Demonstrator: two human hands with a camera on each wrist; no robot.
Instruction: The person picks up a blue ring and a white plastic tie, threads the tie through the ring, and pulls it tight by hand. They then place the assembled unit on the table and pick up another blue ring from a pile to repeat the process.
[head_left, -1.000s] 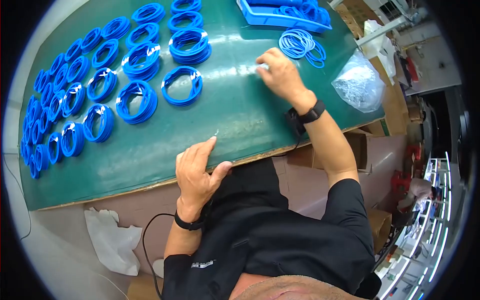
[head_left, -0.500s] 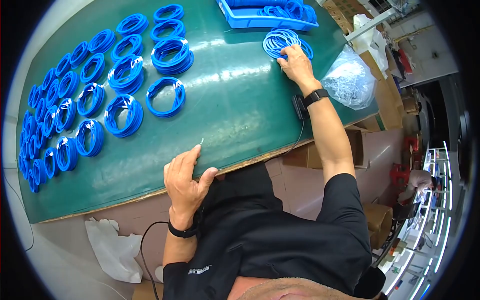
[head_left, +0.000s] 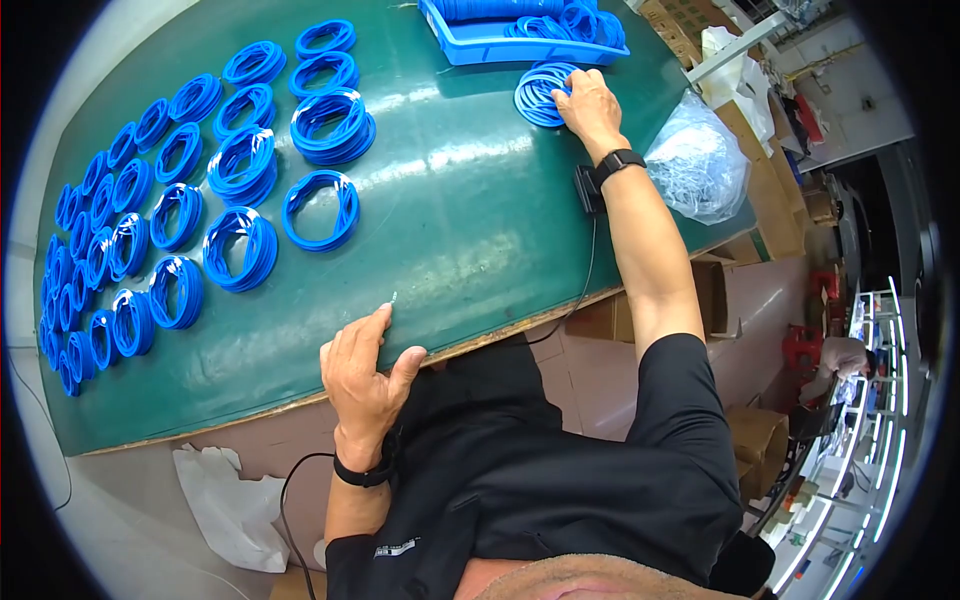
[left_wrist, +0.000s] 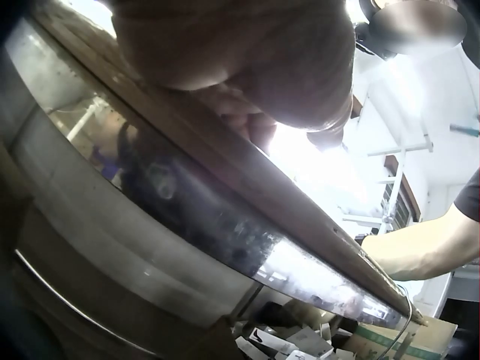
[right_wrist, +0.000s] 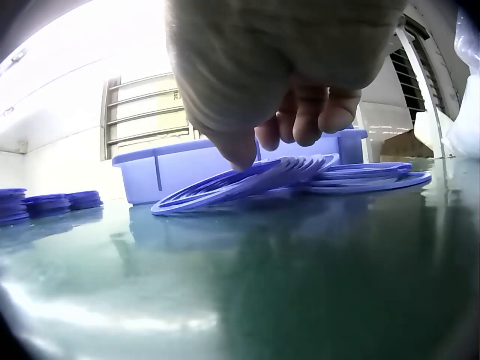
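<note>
In the head view, a loose heap of thin blue rings lies on the green table, just in front of a blue tray. My right hand reaches over the heap's right side. Seen from the right wrist, its thumb and curled fingers pinch some of the rings, which slant up in a fan while others lie flat behind. My left hand rests at the table's near edge, fingers extended and thumb apart, holding nothing. From the left wrist, that hand shows dark above the table edge.
Rows of blue ring bundles, several with white ties, cover the table's left part. The blue tray at the back holds more rings. A clear plastic bag stands right of my right hand. A cable trails from the right wrist over the edge.
My right hand has moved from above the table in front of the heap onto the rings and now pinches some. My left hand has stayed at the table edge.
</note>
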